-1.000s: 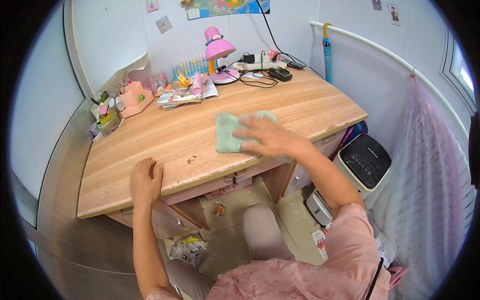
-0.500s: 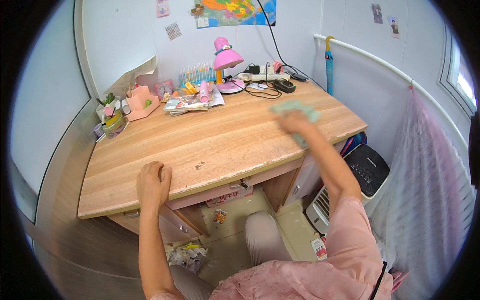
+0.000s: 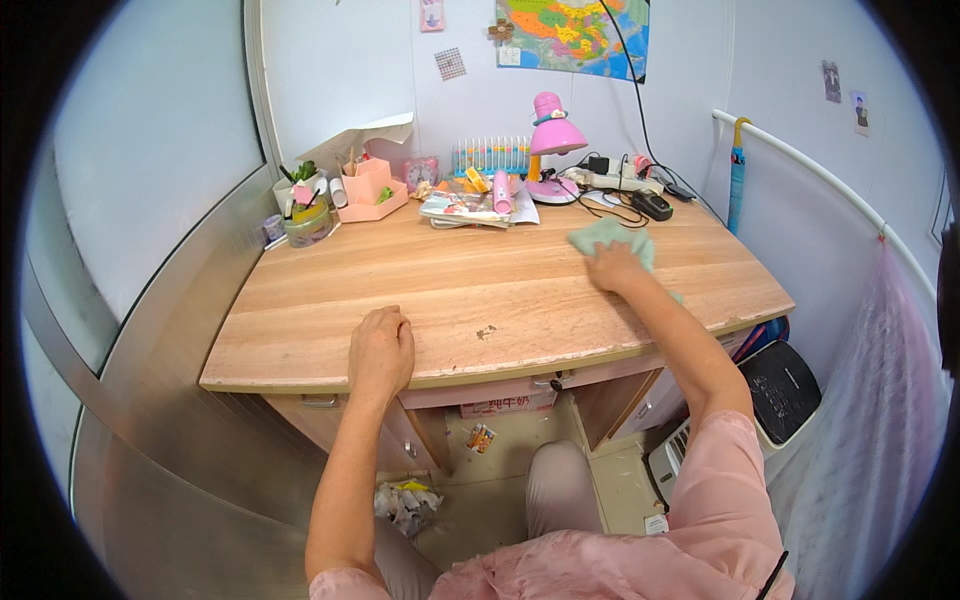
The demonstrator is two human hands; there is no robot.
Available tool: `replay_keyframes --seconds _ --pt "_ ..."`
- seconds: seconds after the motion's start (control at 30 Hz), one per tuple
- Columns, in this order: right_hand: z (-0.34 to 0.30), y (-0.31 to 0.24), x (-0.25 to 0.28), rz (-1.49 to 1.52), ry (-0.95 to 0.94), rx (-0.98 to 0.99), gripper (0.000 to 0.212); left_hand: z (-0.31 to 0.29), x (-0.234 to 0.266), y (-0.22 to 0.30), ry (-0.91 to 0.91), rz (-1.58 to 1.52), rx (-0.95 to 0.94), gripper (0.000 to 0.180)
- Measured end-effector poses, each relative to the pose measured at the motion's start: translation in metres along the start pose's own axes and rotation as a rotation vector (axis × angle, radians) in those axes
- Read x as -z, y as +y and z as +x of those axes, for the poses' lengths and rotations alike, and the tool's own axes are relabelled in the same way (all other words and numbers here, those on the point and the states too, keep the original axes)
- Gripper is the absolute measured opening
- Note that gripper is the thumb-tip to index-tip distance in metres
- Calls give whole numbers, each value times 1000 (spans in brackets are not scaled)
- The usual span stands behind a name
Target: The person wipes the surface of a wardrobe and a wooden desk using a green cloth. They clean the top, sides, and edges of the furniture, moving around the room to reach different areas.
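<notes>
My right hand (image 3: 617,268) is pressed down on a pale green cloth (image 3: 612,236) on the right part of the wooden desk (image 3: 400,285). The cloth lies bunched under and ahead of the fingers, one corner showing beside the wrist. At the desk's front edge my left hand (image 3: 382,350) rests on the top, holding nothing, its fingers loosely bent. A small dark worn patch (image 3: 486,332) marks the surface between my hands.
Along the back stand a pink lamp (image 3: 557,135), magazines (image 3: 465,207), a pink organizer (image 3: 370,190), a jar (image 3: 308,222) and a black charger (image 3: 652,206) among cables. Right of the desk are a black-topped appliance (image 3: 783,390) and a hanging curtain (image 3: 860,400).
The view has shifted, so the desk sits farther right and lower. My right hand has drawn the cloth a little leftward across the desktop; my left hand stays at the front edge.
</notes>
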State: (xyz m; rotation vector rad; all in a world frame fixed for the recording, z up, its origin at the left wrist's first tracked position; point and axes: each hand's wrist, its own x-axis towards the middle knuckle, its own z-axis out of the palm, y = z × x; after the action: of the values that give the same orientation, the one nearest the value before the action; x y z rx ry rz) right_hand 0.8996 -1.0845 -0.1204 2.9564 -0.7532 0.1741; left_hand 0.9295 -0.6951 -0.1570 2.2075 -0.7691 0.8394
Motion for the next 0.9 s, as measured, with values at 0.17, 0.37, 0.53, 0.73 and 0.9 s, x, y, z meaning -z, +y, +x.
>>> replay_keyframes --seconds 0.17,0.37,0.53,0.73,0.9 --pt "-60 -146 8 254 -63 759 53 -6 6 -9 33 7 36 12" --pt "-80 -107 44 739 279 825 48 -5 9 -26 126 -221 185 11" --pt "-93 8 -9 368 345 304 43 15 -7 65 -214 44 -138 32" --pt "-98 12 -17 466 338 295 43 40 -53 92 -753 225 13 62" --pt "-98 9 -20 444 350 314 44 61 27 -65 -458 556 748 85"
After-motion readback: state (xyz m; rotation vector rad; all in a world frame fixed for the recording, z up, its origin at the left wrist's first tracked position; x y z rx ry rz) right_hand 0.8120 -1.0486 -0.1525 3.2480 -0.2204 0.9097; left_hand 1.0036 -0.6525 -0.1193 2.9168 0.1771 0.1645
